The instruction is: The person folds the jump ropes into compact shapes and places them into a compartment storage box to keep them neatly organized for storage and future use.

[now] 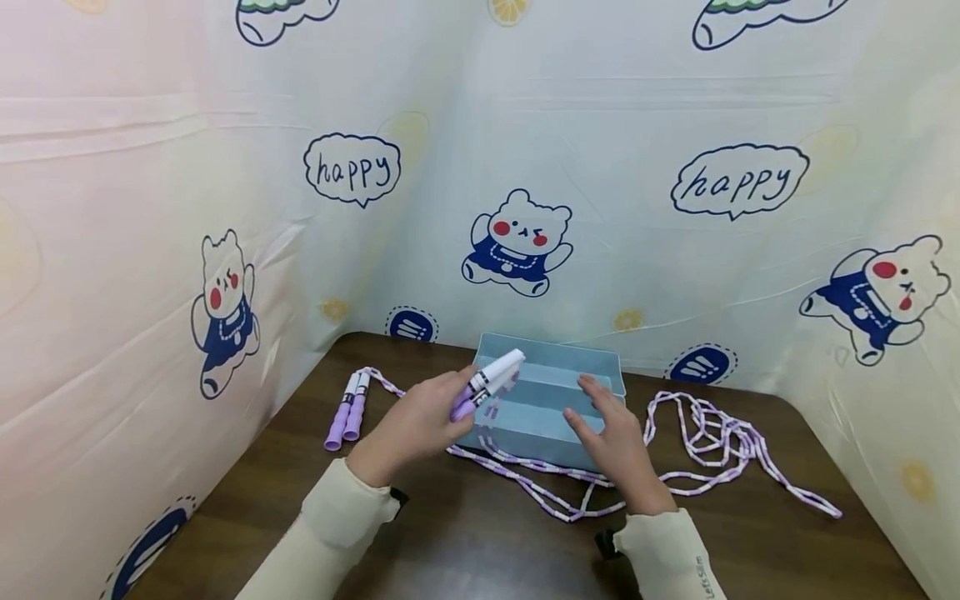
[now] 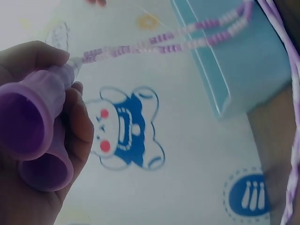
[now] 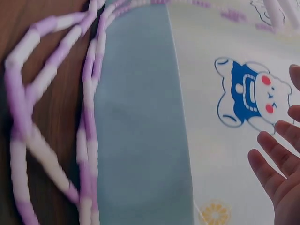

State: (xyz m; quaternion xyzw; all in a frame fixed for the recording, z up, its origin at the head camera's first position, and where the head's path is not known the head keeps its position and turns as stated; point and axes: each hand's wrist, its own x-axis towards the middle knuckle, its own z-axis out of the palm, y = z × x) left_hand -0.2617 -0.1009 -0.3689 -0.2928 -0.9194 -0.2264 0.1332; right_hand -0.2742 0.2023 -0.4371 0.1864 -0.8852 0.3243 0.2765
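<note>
My left hand (image 1: pixel 420 421) grips a pair of purple-and-white jump rope handles (image 2: pixel 30 115), their white ends pointing up and right. From these handles, a doubled beaded cord (image 2: pixel 161 42) runs toward the light blue open box (image 1: pixel 551 447). The right hand (image 1: pixel 618 442) hovers at the box's right side, fingers spread and holding nothing; they show at the edge of the right wrist view. Purple and white beaded rope (image 3: pixel 18 159) lies along the box's near wall on the table. My left hand hides part of the box's left side.
Another pair of purple-and-white handles (image 1: pixel 356 406) lies on the brown table (image 1: pixel 480 554) to the left. At the right, a tangle of beaded rope (image 1: pixel 738 442) spreads toward the table's edge. A printed curtain (image 1: pixel 630 275) stands close behind the box and along both sides.
</note>
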